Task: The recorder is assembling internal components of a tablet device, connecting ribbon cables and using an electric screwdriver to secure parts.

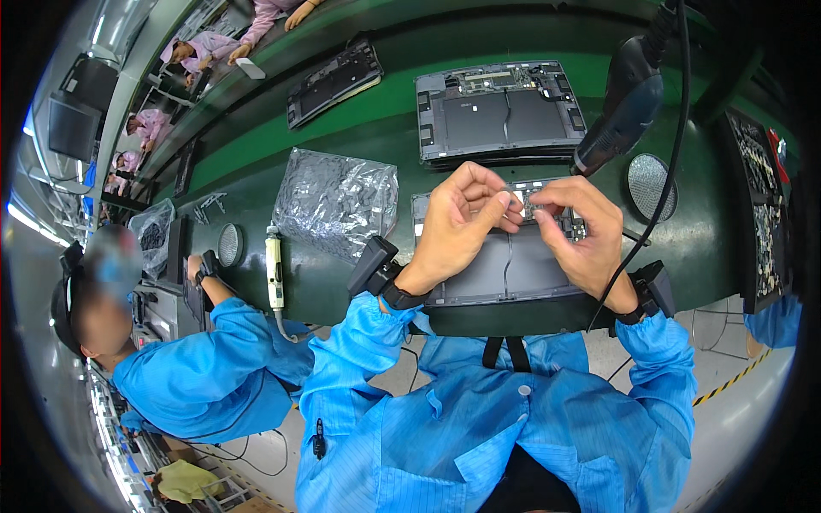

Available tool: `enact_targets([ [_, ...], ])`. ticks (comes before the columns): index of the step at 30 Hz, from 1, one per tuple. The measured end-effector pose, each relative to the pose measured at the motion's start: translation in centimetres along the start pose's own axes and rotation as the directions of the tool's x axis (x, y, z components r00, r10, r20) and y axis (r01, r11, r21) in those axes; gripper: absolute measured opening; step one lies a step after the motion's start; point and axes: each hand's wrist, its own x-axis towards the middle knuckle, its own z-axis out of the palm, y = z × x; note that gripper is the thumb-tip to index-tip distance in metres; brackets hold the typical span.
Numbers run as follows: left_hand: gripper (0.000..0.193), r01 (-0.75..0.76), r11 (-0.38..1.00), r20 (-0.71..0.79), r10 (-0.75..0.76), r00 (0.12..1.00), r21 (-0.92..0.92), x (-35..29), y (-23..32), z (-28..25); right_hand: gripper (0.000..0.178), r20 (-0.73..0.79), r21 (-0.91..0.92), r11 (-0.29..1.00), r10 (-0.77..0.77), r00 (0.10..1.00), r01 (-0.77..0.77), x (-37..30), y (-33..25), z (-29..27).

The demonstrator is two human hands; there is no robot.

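Note:
An opened grey laptop casing (479,278) lies flat on the green bench right in front of me, its battery side nearer and a circuit board strip along its far side. Over that far part my left hand (462,224) is raised, thumb and forefinger pinched together. My right hand (586,235) faces it a little to the right, its thumb and fingertips also brought close together. Whatever the fingertips hold, if anything, is too small to make out. Both wrists carry black strapped-on devices.
Behind the casing sits a stack of similar casings (500,115). A dark handheld tool (624,103) hangs at right, its cable crossing near my right wrist. Nearby are a round dish (652,188), a clear bag of dark parts (333,201) and a white electric screwdriver (274,272). A co-worker (214,359) sits left.

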Motion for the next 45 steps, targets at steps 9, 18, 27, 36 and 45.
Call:
enact_targets([
  [9, 0.018, -0.435, 0.534, 0.156, 0.488, 0.859, 0.725, -0.6, -0.2, 1.6, 0.019, 0.072, 0.004, 0.999, 0.047, 0.996, -0.047, -0.2, 0.6, -1.0],
  [18, 0.023, -0.840, 0.168, 0.660, 0.548, 0.515, 0.516, -0.4, -1.5, 1.7, 0.014, 0.332, 0.160, 0.950, 0.203, 0.921, -0.267, -2.0, 1.2, -4.3],
  [27, 0.024, -0.540, 0.337, 0.418, 0.370, 0.829, 0.771, 2.1, -4.0, 1.5, 0.022, 0.216, -0.183, 0.981, -0.021, 0.976, 0.062, -1.6, 6.1, -5.4],
  [36, 0.023, -0.451, 0.374, 0.308, 0.382, 0.871, 0.811, 3.4, -3.6, 3.2, 0.024, 0.154, -0.157, 0.986, -0.028, 0.988, 0.053, -0.2, 5.7, -3.7],
  [45, 0.024, -0.621, -0.031, 0.544, 0.516, 0.661, 0.783, 3.0, -4.1, 2.1, 0.020, 0.220, -0.075, 0.996, 0.052, 0.974, -0.037, -0.4, 4.4, -4.1],
])
